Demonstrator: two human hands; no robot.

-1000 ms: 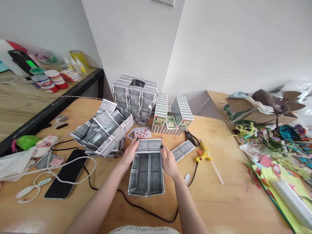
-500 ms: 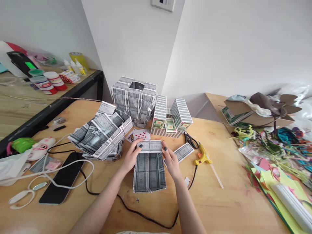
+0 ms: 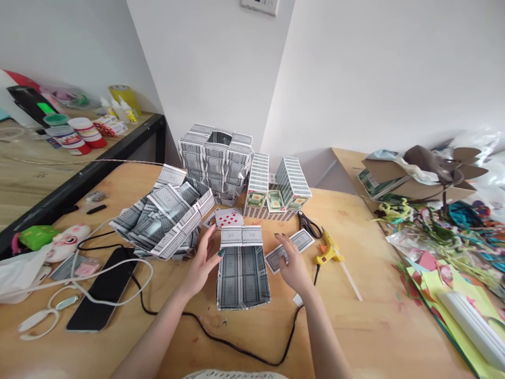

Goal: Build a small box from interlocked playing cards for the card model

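An open tray made of folded grey-backed playing cards (image 3: 242, 268) lies on the wooden table (image 3: 355, 331) in front of me. My left hand (image 3: 203, 261) grips its left wall, thumb on the inner side. My right hand (image 3: 292, 265) has its fingers spread and rests on a loose strip of joined cards (image 3: 276, 257) just right of the tray. Face-up red cards (image 3: 229, 217) lie beyond the tray.
A collapsed card structure (image 3: 165, 218), a card tower (image 3: 216, 158) and green card boxes (image 3: 276, 189) stand behind. Scissors (image 3: 310, 225) and a yellow glue gun (image 3: 327, 248) lie right, its black cord (image 3: 236, 345) looping near me. A phone (image 3: 103, 288) lies left, craft paper (image 3: 453, 263) far right.
My right hand let go of the tray's far edge and moved right onto the loose card strip. My left hand slid from the far corner down the tray's left wall.
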